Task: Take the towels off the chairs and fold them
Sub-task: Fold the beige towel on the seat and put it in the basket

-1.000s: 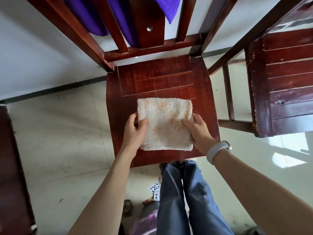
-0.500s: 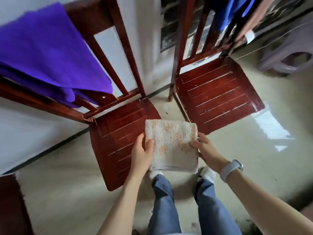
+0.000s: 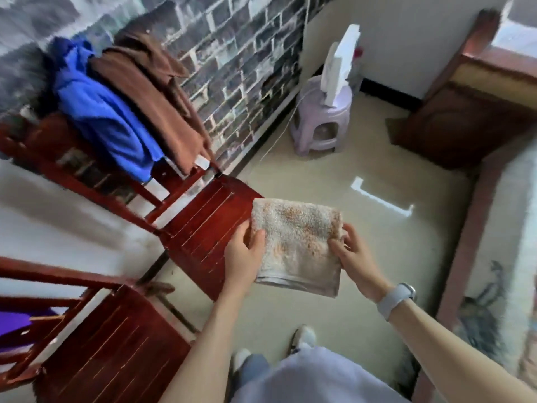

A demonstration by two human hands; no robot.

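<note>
Beige towel: folded beige terry towel with orange flecks (image 3: 297, 245), a flat rectangle held in the air between both hands, above the pale floor and just right of the middle chair seat.
Left hand: left hand (image 3: 242, 258) grips the towel's left edge; thumb on top near the edge, fingers curled underneath and mostly hidden.
Right hand: right hand (image 3: 353, 258) pinches the towel's right edge; thumb on top, fingertips bent round the side. Pale grey wristband (image 3: 396, 299) on that wrist.
Near ground: pale shirt front, blue trouser legs and white shoes (image 3: 302, 338) at the bottom centre.
Near left chair: dark red slatted wooden chair (image 3: 116, 350); a strip of purple towel (image 3: 14, 321) shows behind its backrest at the left edge.
Middle chair: second dark red slatted wooden chair (image 3: 203, 222), seat bare, its right corner under the held towel.
Draped on backrest: bright blue towel (image 3: 107, 117) and brown towel (image 3: 151, 94) hang side by side over that chair's back, blue to the left, touching.
Right side: white patterned bedding on a wooden bed frame (image 3: 499, 257).
Far: lilac plastic stool (image 3: 322, 120) on the floor with a white object standing on it, beside the grey brick-pattern wall (image 3: 232, 53). View blurred; finer detail cannot be told.
</note>
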